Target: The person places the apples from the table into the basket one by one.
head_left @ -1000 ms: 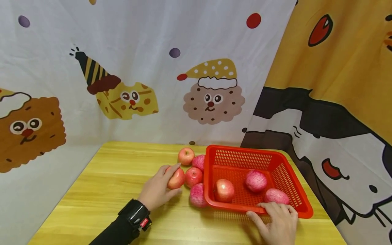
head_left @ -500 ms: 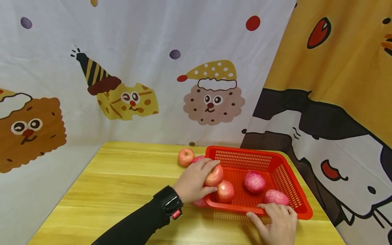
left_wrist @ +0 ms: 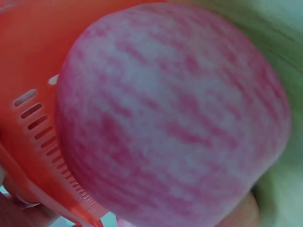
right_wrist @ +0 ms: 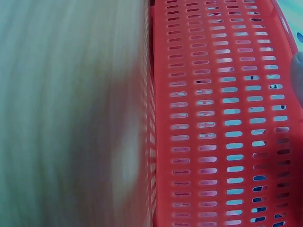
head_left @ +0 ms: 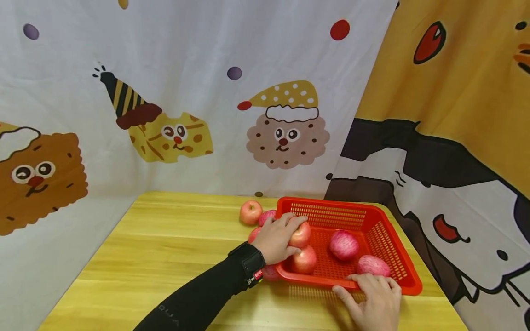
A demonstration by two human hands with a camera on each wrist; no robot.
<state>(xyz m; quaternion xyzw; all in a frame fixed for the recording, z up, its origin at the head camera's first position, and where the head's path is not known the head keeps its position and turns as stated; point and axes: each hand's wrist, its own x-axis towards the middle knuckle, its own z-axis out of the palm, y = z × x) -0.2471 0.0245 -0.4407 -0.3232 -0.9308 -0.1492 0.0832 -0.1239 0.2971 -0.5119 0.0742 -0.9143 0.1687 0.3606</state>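
My left hand point(head_left: 273, 240) holds a pale red apple point(head_left: 301, 234) inside the left end of the red plastic basket point(head_left: 319, 279). Just below it, in the basket, sits another red apple point(head_left: 305, 261), overlapped by the held one in the head view. Two streaked pink apples, one mid-basket point(head_left: 344, 245) and one by the front wall point(head_left: 373, 265), lie farther right. My right hand point(head_left: 374, 299) grips the basket's front rim, fingers over the edge and thumb outside. A streaked apple point(left_wrist: 175, 113) fills the left wrist view beside the basket wall.
Against the basket's left side on the wooden table point(head_left: 165, 248) are several apples: a pale red one point(head_left: 250, 212), a pink one behind point(head_left: 266, 216), and others partly covered by my left arm. A cartoon-print curtain point(head_left: 186, 179) hangs behind the table.
My left hand has lifted an apple from the table and carried it right, over the rim, into the basket's left end. My right hand has stayed on the front rim.
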